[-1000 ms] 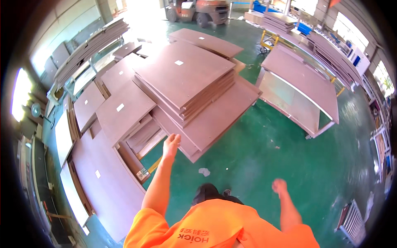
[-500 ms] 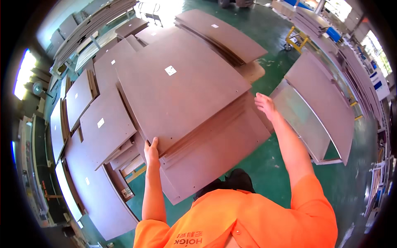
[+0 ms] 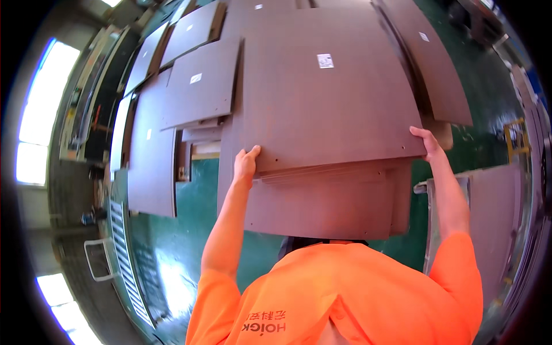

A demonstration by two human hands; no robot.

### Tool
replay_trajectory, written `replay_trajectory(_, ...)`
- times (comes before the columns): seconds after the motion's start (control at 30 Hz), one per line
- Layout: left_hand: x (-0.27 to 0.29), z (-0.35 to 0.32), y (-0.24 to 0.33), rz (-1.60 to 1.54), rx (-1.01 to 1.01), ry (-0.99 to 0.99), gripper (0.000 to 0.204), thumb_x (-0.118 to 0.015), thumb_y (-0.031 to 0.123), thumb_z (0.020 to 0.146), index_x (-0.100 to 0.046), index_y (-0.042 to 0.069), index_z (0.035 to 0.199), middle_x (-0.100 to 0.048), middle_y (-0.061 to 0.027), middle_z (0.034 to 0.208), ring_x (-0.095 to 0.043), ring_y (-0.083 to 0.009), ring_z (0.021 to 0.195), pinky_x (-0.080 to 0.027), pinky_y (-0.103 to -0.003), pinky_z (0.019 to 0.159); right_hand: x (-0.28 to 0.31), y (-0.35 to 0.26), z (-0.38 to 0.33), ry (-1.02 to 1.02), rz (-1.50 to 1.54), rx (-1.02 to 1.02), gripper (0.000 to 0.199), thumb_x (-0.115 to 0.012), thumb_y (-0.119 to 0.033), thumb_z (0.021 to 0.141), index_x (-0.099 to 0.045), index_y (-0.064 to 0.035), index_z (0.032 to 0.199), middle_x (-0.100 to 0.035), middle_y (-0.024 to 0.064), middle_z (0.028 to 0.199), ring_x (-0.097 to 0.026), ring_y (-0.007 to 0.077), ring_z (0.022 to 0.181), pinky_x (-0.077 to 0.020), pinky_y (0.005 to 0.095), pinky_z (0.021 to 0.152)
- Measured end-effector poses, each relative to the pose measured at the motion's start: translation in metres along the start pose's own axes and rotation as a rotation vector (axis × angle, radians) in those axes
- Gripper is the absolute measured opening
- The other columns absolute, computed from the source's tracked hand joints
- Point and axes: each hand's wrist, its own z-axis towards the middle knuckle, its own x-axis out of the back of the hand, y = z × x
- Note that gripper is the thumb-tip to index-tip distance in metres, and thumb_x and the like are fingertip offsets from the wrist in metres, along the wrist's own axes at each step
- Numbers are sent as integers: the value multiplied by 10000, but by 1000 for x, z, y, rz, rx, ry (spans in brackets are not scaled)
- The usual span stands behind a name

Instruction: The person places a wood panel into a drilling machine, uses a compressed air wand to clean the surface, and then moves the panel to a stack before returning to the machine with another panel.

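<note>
Looks like grip stage: left hand (image 3: pixel 245 165) and right hand (image 3: pixel 430 144) clasp near corners of the top panel (image 3: pixel 328 112) between them, panel stack (image 3: pixel 322 207) just below; next move likely calls for even two-handed support.

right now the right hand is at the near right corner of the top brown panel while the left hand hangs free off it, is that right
Not quite: the left hand isn't hanging free. The head view shows it at the near left corner of the top brown panel, thumb over the upper face. The right hand is at the near right corner, as you say.
</note>
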Motion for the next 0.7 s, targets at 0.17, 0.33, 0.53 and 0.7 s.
replay_trajectory(0.17, 9, -43, -2, -17, 84, -6, 431, -617, 288, 880, -579, -30, 1169, -621, -134, 1132, -541, -226, 1054, -394, -345, 948, 7, 15, -20, -45, -29, 27, 584, -697, -339, 749, -553, -12, 1211, -627, 114, 1128, -598, 252, 1045, -492, 414, 911)
replay_trajectory(0.33, 46, -103, -67, -66, 84, -197, 406, -628, 254, 878, -586, -31, 1163, -635, -115, 1110, -572, -190, 994, -447, -338, 903, 28, 69, -85, 42, -89, 9, 614, -676, -250, 723, -516, -29, 1274, -622, 112, 1127, -631, 275, 974, -537, 445, 851)
replay_trajectory(0.53, 93, -161, -86, -206, 485, -346, 537, -573, 395, 909, -527, 8, 1279, -601, -82, 1216, -558, -230, 1108, -403, -369, 978, 51, 109, -147, 44, 163, -287, 633, -662, -308, 731, -515, -18, 1274, -617, 143, 1162, -596, 313, 1053, -477, 450, 947)
replay_trajectory(0.7, 76, -137, -94, -401, 542, -564, 634, -534, 513, 921, -501, 31, 1332, -554, -93, 1315, -512, -232, 1216, -402, -396, 1011, 28, 53, -72, 78, 126, -36, 660, -647, -458, 773, -526, -29, 1260, -607, 138, 1182, -581, 318, 1051, -483, 451, 887)
